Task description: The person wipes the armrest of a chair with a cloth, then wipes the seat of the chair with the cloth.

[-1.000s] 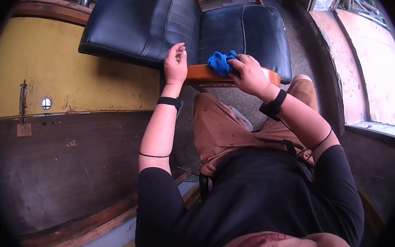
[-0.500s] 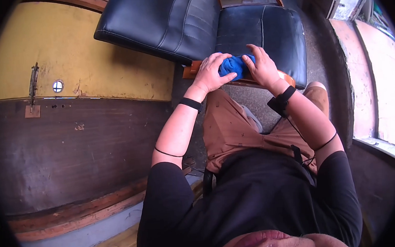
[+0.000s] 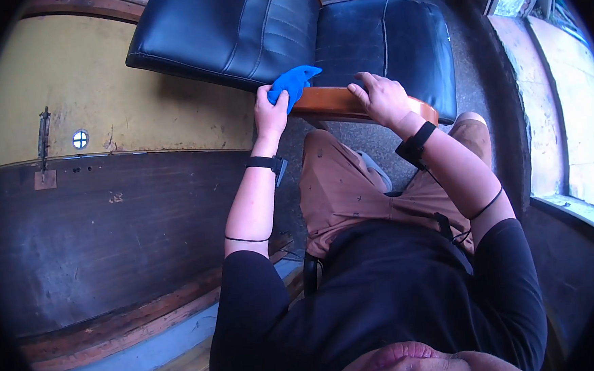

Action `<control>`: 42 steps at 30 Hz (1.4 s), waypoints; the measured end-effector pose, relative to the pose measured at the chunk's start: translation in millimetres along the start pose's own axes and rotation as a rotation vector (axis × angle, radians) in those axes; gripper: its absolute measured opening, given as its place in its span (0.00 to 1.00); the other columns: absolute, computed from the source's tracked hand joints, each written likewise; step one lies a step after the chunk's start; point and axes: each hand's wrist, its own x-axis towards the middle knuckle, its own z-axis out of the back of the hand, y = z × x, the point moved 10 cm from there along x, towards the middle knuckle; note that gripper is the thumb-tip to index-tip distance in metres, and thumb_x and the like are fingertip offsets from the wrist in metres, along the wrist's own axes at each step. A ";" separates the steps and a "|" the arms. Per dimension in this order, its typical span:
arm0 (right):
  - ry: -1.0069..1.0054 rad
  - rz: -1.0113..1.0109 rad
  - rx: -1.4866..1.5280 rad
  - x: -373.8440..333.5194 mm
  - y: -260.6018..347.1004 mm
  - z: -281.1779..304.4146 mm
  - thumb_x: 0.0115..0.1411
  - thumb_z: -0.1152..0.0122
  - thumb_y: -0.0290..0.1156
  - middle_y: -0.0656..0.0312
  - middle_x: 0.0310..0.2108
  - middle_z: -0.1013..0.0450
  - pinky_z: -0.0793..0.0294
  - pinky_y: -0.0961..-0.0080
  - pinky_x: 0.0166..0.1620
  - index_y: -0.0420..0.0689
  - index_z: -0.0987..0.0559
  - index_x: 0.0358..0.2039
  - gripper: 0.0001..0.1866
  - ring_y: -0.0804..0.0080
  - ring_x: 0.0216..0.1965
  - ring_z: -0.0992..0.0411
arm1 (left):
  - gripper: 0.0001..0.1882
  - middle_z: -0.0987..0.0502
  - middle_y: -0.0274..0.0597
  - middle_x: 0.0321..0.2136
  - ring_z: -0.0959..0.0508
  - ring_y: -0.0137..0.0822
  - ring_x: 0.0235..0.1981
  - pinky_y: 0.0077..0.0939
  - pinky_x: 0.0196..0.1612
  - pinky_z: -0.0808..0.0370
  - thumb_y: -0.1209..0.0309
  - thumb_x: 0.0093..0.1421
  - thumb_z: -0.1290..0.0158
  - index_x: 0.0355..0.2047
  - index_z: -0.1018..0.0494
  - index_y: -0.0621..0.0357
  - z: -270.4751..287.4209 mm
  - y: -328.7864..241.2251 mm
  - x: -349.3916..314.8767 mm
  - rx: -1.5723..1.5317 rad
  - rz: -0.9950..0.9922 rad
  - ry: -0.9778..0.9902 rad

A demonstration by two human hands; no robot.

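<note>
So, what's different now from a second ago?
The cloth has passed from the right hand to the left hand, moving left along the armrest toward the backrest. The right hand has let go of it and is at the armrest. The chair seat looks unmoved.

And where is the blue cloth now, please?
In the head view, the blue cloth is in the left hand, at the left end of the wooden armrest, beside the black backrest.
</note>
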 end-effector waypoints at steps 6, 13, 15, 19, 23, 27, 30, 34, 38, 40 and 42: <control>-0.043 0.057 0.029 -2.7 -0.1 0.0 0.73 0.54 0.52 0.48 0.44 0.20 0.23 0.54 0.48 0.42 0.22 0.52 0.26 0.47 0.44 0.22 | 0.19 0.22 0.54 0.48 0.23 0.55 0.51 0.44 0.56 0.26 0.60 0.63 0.40 0.48 0.28 0.57 -55.5 -114.5 -50.8 -0.030 -0.550 0.158; -0.247 0.040 0.251 -7.9 -12.0 22.8 0.71 0.50 0.50 0.48 0.48 0.25 0.25 0.57 0.52 0.41 0.24 0.55 0.25 0.46 0.50 0.26 | 0.21 0.20 0.53 0.42 0.20 0.51 0.46 0.38 0.51 0.25 0.53 0.68 0.45 0.47 0.28 0.59 -81.6 -126.6 -42.5 -0.273 -0.296 0.285; -0.328 0.135 0.295 -11.5 -0.1 32.9 0.71 0.50 0.50 0.48 0.52 0.27 0.26 0.59 0.55 0.42 0.26 0.57 0.26 0.46 0.53 0.27 | 0.21 0.20 0.42 0.40 0.23 0.32 0.43 0.30 0.50 0.26 0.54 0.72 0.49 0.47 0.26 0.62 -61.2 -105.1 -22.0 -0.416 -0.151 0.191; -0.262 0.101 0.260 -10.7 -1.3 29.0 0.72 0.50 0.50 0.47 0.55 0.28 0.28 0.59 0.58 0.43 0.28 0.60 0.27 0.46 0.57 0.29 | 0.23 0.22 0.40 0.44 0.26 0.30 0.46 0.27 0.54 0.29 0.52 0.74 0.53 0.52 0.27 0.60 -11.6 -64.3 15.4 -0.758 0.056 0.050; -0.241 0.141 0.169 -11.1 3.2 24.8 0.71 0.47 0.50 0.48 0.56 0.28 0.27 0.58 0.58 0.44 0.27 0.60 0.26 0.47 0.56 0.28 | 0.22 0.21 0.47 0.46 0.22 0.41 0.49 0.36 0.55 0.26 0.54 0.72 0.49 0.54 0.27 0.61 -2.1 -18.1 22.2 -0.495 0.107 0.030; -0.197 0.112 0.107 -6.5 3.1 17.6 0.69 0.44 0.52 0.48 0.57 0.29 0.26 0.58 0.58 0.45 0.27 0.61 0.28 0.48 0.56 0.28 | 0.19 0.21 0.56 0.48 0.21 0.57 0.49 0.45 0.53 0.24 0.58 0.66 0.44 0.51 0.25 0.59 -20.6 -36.2 6.3 0.075 -0.168 0.102; -0.157 0.171 0.103 -10.0 16.8 21.5 0.65 0.40 0.55 0.47 0.59 0.30 0.27 0.58 0.58 0.46 0.27 0.62 0.33 0.48 0.57 0.28 | 0.20 0.19 0.54 0.45 0.19 0.50 0.47 0.39 0.52 0.24 0.57 0.68 0.45 0.51 0.26 0.59 -55.5 -84.5 -11.5 -0.075 -0.233 0.288; -0.179 0.271 0.178 -10.9 20.6 29.7 0.57 0.31 0.58 0.47 0.57 0.28 0.26 0.57 0.57 0.45 0.26 0.59 0.38 0.47 0.55 0.26 | 0.23 0.21 0.55 0.49 0.20 0.49 0.51 0.40 0.55 0.25 0.52 0.71 0.50 0.55 0.28 0.58 -94.9 -111.5 -28.8 -0.380 -0.173 0.483; -0.161 0.105 0.285 -8.0 -2.5 28.1 0.57 0.29 0.52 0.49 0.47 0.24 0.23 0.58 0.50 0.43 0.23 0.51 0.30 0.47 0.48 0.23 | 0.27 0.22 0.40 0.50 0.22 0.33 0.51 0.28 0.57 0.28 0.48 0.74 0.55 0.58 0.29 0.58 -83.1 -115.7 -11.7 -0.651 -0.207 0.522; -0.125 0.017 0.298 -4.6 -5.8 25.1 0.59 0.31 0.47 0.49 0.43 0.23 0.23 0.58 0.47 0.42 0.23 0.47 0.24 0.47 0.45 0.23 | 0.21 0.18 0.40 0.46 0.19 0.31 0.46 0.26 0.52 0.24 0.55 0.74 0.51 0.53 0.26 0.60 -60.4 -81.5 16.1 -0.385 -0.194 0.320; -0.137 0.032 0.291 -3.7 -4.7 25.2 0.60 0.31 0.47 0.49 0.43 0.23 0.23 0.58 0.48 0.42 0.23 0.46 0.24 0.47 0.45 0.23 | 0.14 0.16 0.42 0.39 0.17 0.32 0.40 0.28 0.46 0.21 0.63 0.70 0.45 0.47 0.23 0.60 -45.4 -57.9 37.9 -0.160 -0.176 0.188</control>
